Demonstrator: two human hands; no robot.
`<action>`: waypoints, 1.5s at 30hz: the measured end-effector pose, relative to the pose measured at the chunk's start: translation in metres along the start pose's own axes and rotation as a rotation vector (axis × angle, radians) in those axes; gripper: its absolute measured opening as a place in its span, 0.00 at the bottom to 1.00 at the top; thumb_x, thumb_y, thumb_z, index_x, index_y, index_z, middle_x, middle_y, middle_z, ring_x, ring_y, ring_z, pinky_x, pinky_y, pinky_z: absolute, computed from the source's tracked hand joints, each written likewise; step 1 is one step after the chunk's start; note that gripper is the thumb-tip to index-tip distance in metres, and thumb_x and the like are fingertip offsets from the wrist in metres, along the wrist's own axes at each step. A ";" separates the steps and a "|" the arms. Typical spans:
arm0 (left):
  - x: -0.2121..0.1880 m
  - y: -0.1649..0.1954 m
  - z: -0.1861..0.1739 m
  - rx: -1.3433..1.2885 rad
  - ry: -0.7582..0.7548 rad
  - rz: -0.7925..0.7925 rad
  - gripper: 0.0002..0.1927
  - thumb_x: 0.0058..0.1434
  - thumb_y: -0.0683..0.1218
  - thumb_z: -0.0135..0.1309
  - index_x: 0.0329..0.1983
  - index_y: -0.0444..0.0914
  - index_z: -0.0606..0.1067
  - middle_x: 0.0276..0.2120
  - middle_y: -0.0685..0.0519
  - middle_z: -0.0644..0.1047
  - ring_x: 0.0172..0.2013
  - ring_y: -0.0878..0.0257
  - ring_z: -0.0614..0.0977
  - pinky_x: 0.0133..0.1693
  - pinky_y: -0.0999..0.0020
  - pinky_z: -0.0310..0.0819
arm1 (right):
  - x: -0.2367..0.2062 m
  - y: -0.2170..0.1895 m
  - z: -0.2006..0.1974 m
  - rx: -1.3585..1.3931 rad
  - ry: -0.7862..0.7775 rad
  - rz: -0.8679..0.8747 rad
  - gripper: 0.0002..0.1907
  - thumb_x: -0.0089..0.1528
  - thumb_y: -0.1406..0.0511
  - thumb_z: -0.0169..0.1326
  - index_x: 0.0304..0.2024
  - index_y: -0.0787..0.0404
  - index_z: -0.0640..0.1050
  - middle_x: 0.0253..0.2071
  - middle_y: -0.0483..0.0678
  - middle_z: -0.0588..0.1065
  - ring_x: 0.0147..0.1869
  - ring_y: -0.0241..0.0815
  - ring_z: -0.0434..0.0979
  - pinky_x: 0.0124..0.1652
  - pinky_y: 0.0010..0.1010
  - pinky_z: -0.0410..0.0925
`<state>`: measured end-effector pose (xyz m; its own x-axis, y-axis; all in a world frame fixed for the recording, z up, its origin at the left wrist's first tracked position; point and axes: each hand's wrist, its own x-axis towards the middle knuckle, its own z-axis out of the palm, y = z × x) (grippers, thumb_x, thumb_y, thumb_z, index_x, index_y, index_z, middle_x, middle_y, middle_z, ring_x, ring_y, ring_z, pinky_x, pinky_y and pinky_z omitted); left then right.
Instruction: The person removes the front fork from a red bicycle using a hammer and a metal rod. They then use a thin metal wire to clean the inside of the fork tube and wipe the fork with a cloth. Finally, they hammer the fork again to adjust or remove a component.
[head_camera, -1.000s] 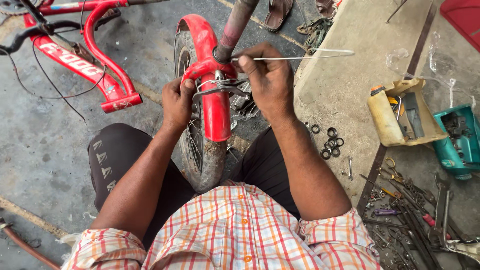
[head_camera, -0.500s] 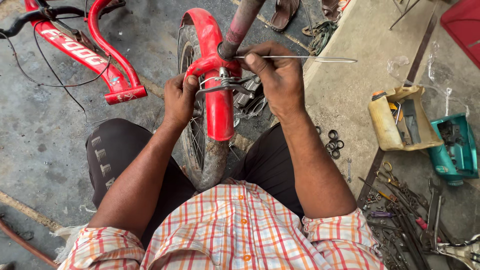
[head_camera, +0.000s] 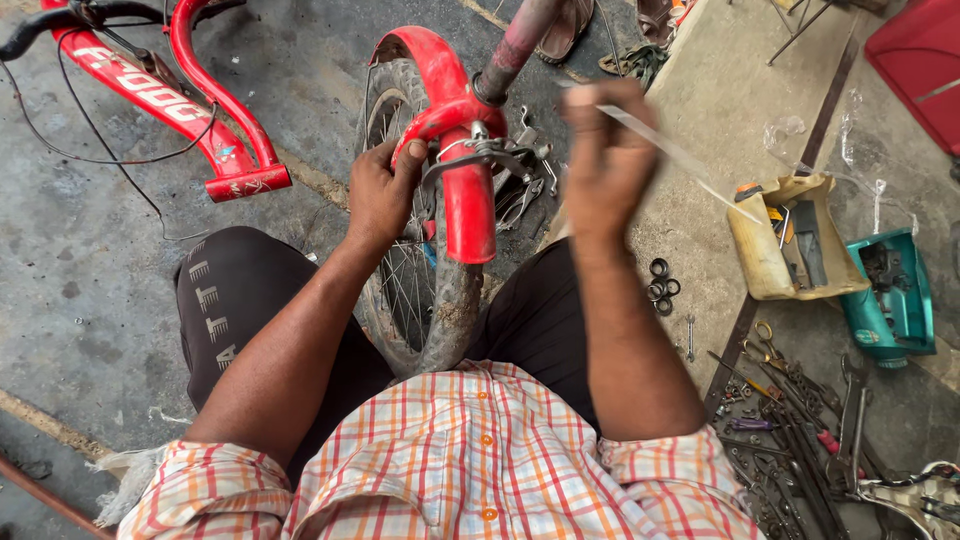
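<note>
Seated on the concrete floor (head_camera: 90, 300), knees either side of a bicycle wheel (head_camera: 400, 290) with a muddy tyre and a red mudguard (head_camera: 462, 190) over it. Left hand (head_camera: 382, 192) closed around the wheel's rim edge and the red fork at about 11 o'clock from the shirt – thumb pressed just beside the metal brake caliper (head_camera: 490, 155). Right hand (head_camera: 605, 165) raised at 1 o'clock, blurred, fingers pinched shut on a thin metal spoke (head_camera: 690, 165) slanting away toward 3 o'clock. Red bicycle frame (head_camera: 180, 100) lying on the floor at 10 o'clock. At 3 o'clock, a yellow cut-open can (head_camera: 775, 250) of tools and a teal box (head_camera: 895, 295) – black rings (head_camera: 662, 285) near the right forearm, loose wrenches (head_camera: 800, 420) scattered at 4 o'clock.
</note>
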<state>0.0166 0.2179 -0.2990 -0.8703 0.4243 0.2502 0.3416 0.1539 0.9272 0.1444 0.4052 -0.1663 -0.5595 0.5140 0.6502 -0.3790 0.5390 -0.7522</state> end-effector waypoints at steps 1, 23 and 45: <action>0.002 0.002 -0.001 -0.001 -0.003 -0.021 0.40 0.67 0.74 0.44 0.26 0.32 0.73 0.18 0.52 0.72 0.23 0.64 0.74 0.28 0.61 0.66 | 0.002 0.009 -0.018 -0.033 0.019 0.009 0.12 0.73 0.60 0.56 0.41 0.61 0.74 0.37 0.45 0.80 0.42 0.35 0.83 0.45 0.28 0.77; 0.018 -0.059 0.041 -0.348 -0.286 -0.125 0.28 0.85 0.56 0.49 0.31 0.34 0.67 0.23 0.56 0.69 0.23 0.67 0.68 0.26 0.66 0.58 | -0.257 0.146 -0.345 -1.136 -0.018 1.084 0.24 0.65 0.53 0.63 0.45 0.71 0.79 0.36 0.59 0.77 0.35 0.46 0.74 0.35 0.41 0.69; 0.006 0.037 0.065 0.082 -0.433 -0.018 0.36 0.64 0.71 0.51 0.35 0.32 0.80 0.19 0.45 0.76 0.23 0.55 0.80 0.29 0.57 0.70 | -0.043 0.046 -0.095 0.221 -0.053 0.316 0.11 0.72 0.67 0.62 0.47 0.67 0.73 0.45 0.51 0.79 0.46 0.40 0.81 0.52 0.31 0.76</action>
<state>0.0474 0.2841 -0.2814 -0.6533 0.7530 0.0786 0.3702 0.2271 0.9008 0.2213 0.4711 -0.2188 -0.7092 0.5934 0.3806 -0.3281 0.2000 -0.9232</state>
